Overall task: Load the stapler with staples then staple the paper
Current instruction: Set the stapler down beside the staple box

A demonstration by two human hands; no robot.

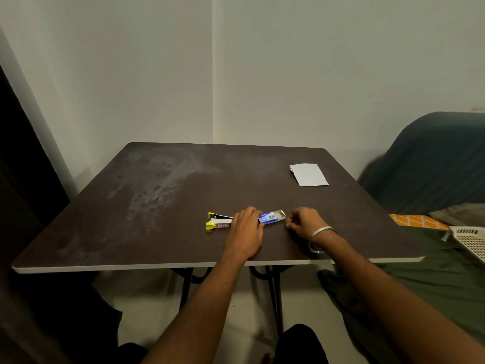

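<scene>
My left hand (246, 227) grips the staple box (270, 218); my right hand (304, 222) pinches its open end. Stapler (217, 221) just left; paper (308, 174) far right.

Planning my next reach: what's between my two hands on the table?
The small blue-and-white cardboard staple box, open at its right end, lies between left hand and right hand in the head view.

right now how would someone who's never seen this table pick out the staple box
Start at the dark brown table and go to its near middle, where both hands meet. The staple box lies between the left hand and right hand: small, blue and white, right end open, unlike the yellow-tipped stapler left of it.
</scene>
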